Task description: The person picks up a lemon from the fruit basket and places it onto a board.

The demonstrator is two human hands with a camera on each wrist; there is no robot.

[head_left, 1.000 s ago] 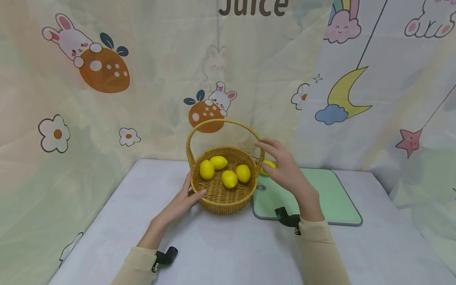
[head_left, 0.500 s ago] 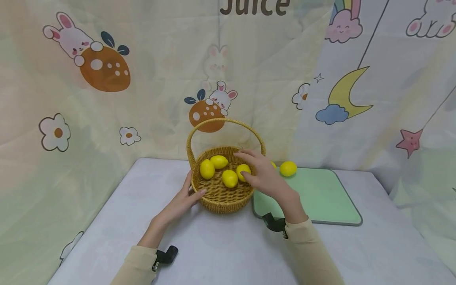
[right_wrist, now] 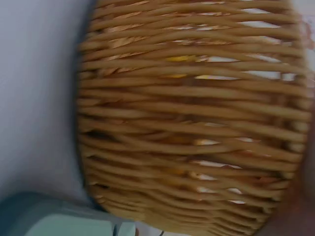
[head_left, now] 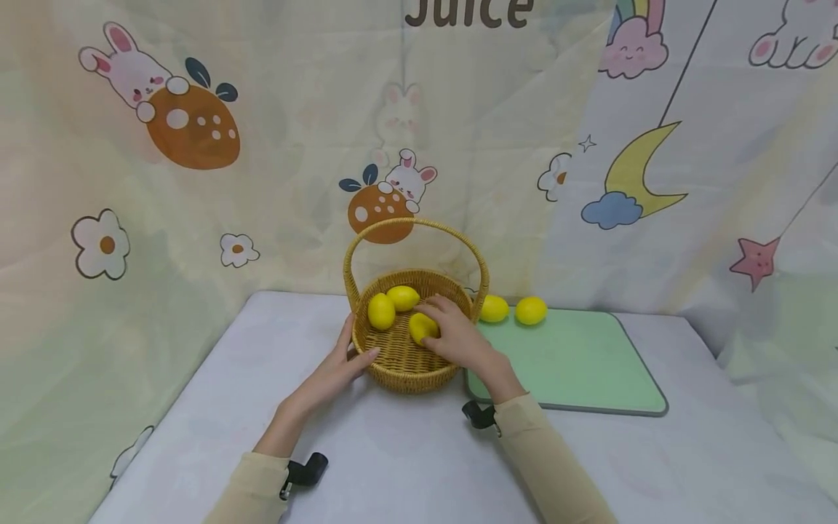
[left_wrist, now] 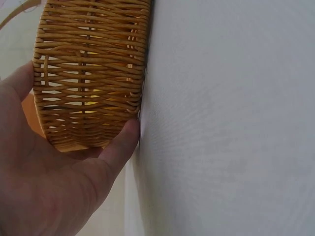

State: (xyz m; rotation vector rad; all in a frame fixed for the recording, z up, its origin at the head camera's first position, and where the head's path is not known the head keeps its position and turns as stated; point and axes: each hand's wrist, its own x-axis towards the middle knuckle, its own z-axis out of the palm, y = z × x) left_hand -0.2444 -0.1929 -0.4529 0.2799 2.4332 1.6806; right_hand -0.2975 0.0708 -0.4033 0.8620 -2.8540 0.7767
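A round wicker basket [head_left: 409, 380] with a tall arched handle stands on the table. Its rim is held at the left by my left hand [head_left: 332, 372], whose thumb lies over the edge; the left wrist view shows fingers against the woven side [left_wrist: 91, 73]. Inside the basket, my right hand [head_left: 458, 336] curls its fingers and thumb about a yellow lemon [head_left: 421, 329], covering that lemon's right part and the spot beside it. Two more lemons, one upright [head_left: 381, 311] and one lying [head_left: 402, 298], sit at the basket's left and back. Basket weave fills the right wrist view.
Right of the basket lies a pale green cutting board [head_left: 576, 364] with a grey edge. At its back edge rest two lemons, one near the basket handle [head_left: 494, 309] and another farther right [head_left: 531, 311]. A printed cloth [head_left: 294, 182] hangs behind the white table [head_left: 393, 451].
My right hand has moved left from beside the handle, over the rim and down to a lemon inside the basket. A lemon on the board came into view. My left hand stays put.
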